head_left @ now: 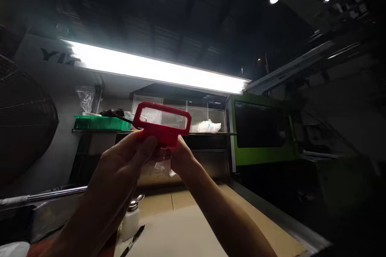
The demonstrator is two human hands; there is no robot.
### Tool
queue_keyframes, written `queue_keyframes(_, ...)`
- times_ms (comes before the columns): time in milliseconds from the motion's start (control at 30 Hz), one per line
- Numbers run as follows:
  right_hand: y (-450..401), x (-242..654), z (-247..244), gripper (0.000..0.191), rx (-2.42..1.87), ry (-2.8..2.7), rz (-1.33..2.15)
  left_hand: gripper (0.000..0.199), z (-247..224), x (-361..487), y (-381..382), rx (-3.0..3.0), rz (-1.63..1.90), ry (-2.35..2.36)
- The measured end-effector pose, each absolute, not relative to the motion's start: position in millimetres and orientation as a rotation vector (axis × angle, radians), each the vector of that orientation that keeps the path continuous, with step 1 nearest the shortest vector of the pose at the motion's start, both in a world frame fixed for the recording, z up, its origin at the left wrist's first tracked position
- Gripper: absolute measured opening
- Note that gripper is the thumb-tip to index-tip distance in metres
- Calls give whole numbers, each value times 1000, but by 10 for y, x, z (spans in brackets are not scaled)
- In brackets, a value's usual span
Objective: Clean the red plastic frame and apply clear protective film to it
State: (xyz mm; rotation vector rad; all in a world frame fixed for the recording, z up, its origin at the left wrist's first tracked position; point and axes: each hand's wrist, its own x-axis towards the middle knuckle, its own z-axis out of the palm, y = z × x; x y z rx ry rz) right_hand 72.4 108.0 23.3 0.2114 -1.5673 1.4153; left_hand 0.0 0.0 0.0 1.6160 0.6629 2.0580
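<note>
- Left hand pinches red frame above tan worktop.
- Right hand meets its lower edge; grip too hidden to tell.
- White bottle, pen on worktop.
- Bright lamp over shelf; green machine at right.

And there they are, hands high and close together! Left forearm slants in, left hand closed in a pinch, thumb on the near side; right forearm stretches up, right hand partly hidden from me.
</note>
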Motion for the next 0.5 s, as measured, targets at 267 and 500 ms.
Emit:
queue_keyframes(267,1074,748,62,24,36,-1586,1297,34,-102,-141,72,1603,2028,704)
queue_keyframes(500,1041,714,-48,25,-12,-1644,1348,43,-204,-299,116,1448,2104,749)
